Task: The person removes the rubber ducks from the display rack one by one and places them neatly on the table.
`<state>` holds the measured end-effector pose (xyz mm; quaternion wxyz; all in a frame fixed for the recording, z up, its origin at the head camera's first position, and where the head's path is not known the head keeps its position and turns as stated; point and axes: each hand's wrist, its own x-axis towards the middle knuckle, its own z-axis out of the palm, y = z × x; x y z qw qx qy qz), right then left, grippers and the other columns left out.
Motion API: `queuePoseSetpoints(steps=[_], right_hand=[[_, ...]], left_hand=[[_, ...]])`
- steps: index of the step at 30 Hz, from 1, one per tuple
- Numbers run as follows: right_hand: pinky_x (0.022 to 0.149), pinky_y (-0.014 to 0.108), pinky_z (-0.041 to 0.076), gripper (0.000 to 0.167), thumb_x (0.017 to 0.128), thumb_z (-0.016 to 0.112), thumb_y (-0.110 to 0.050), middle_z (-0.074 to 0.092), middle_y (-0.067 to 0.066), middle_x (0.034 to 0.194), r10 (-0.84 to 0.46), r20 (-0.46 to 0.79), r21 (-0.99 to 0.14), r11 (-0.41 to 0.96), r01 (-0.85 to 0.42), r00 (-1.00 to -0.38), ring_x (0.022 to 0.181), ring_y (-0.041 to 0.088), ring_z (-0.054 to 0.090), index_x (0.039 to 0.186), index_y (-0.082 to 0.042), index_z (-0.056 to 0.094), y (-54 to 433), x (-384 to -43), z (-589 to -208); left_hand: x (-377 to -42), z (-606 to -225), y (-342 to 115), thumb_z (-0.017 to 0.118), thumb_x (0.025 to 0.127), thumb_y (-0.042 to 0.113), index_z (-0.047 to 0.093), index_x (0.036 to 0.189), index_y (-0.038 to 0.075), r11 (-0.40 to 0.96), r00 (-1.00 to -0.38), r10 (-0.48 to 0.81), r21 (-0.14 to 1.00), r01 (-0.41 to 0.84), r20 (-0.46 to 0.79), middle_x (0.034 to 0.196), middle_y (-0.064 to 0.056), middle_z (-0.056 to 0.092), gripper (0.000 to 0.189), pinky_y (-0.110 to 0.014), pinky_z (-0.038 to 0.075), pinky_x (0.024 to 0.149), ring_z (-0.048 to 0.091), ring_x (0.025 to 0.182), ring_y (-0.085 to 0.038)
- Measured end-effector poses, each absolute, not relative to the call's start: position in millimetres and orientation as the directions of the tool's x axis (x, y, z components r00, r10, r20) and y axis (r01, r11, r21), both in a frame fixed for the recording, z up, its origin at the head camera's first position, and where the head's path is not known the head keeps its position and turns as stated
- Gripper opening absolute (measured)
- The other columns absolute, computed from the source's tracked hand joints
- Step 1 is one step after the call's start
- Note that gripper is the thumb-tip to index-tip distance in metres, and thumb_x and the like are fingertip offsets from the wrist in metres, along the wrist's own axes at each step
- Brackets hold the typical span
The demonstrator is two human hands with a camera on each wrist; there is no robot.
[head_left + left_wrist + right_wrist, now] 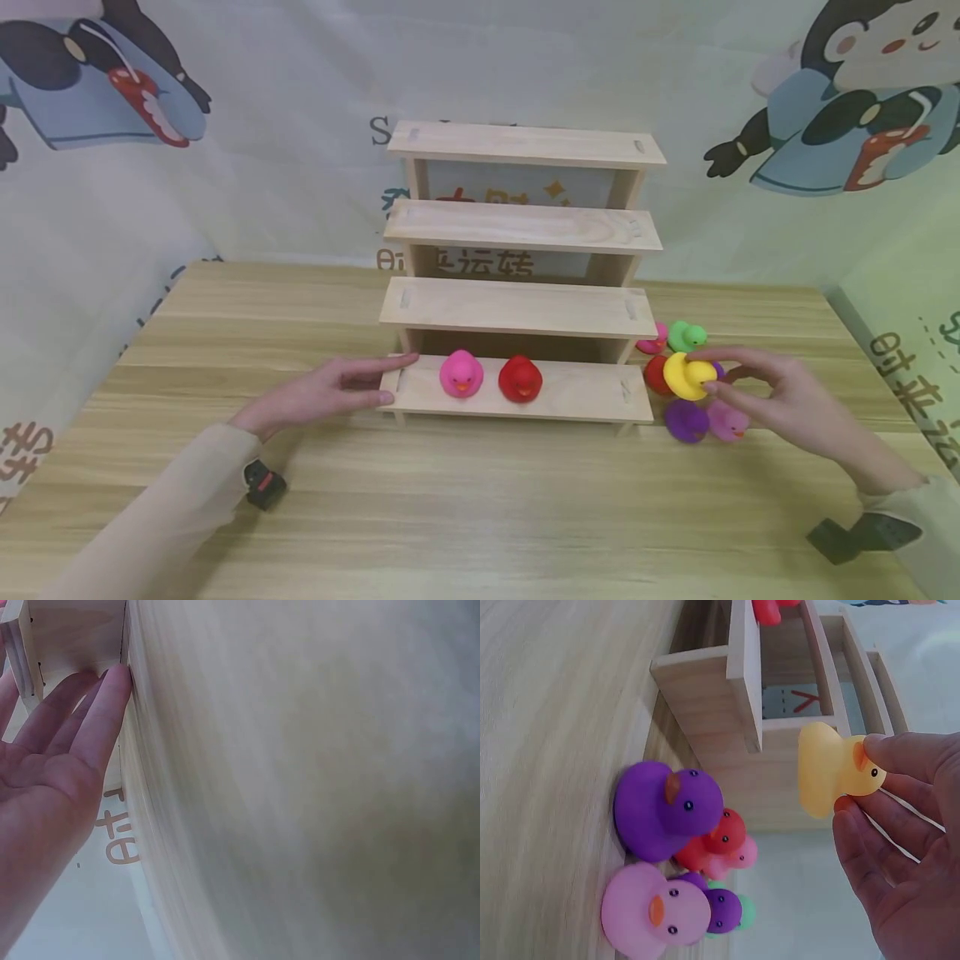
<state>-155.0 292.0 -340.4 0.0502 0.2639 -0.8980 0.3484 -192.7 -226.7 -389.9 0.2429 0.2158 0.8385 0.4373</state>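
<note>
A yellow rubber duck (pixel 686 377) is pinched between the thumb and fingers of my right hand (pixel 791 404), held above several other ducks. In the right wrist view, the yellow duck (pixel 826 771) is off the table. My left hand (pixel 322 390) touches the left end of the stepped wooden shelf (pixel 585 392) with fingers fairly straight. The left wrist view shows those fingers (pixel 105 720) against the shelf's side. On the lowest step sit a hot-pink duck (pixel 461 374) and, to its right, a red duck (pixel 521 379).
Right of the shelf stand a purple duck (pixel 686 421), a light-pink duck (pixel 727 420), a green duck (pixel 686 336) and others, partly hidden. The three upper steps (pixel 517 304) rise toward a printed cloth backdrop (pixel 300 192). Everything stands on a wood-grain table (pixel 450 508).
</note>
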Motion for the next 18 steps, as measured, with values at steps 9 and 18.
queuePoseSetpoints(steps=[9,18], right_hand=[[0.077,0.012,0.047,0.044,0.081,0.068,0.013,0.064,0.0,0.123,-0.466,0.342,-0.556,0.6,-0.576,-0.816,0.097,-0.003,0.058,0.122,-0.005,0.065,309.6,-155.5,-342.5],[0.059,0.019,0.05,0.037,0.083,0.068,0.011,0.054,-0.029,0.12,-0.424,0.322,-0.531,0.659,-0.533,-0.846,0.086,-0.003,0.059,0.119,-0.001,0.065,326.8,-150.3,-345.2]], left_hand=[[-192.3,-390.6,-227.5,0.062,0.094,0.037,0.04,0.146,0.041,0.509,-0.782,0.585,0.849,0.144,-0.218,0.153,0.006,0.033,0.056,-0.061,0.024,0.106,0.027,0.14,-0.028],[-191.9,-389.4,-227.4,0.062,0.094,0.036,0.039,0.147,0.039,0.501,-0.78,0.586,0.854,0.136,-0.219,0.153,0.004,0.033,0.057,-0.06,0.027,0.106,0.03,0.138,-0.028]])
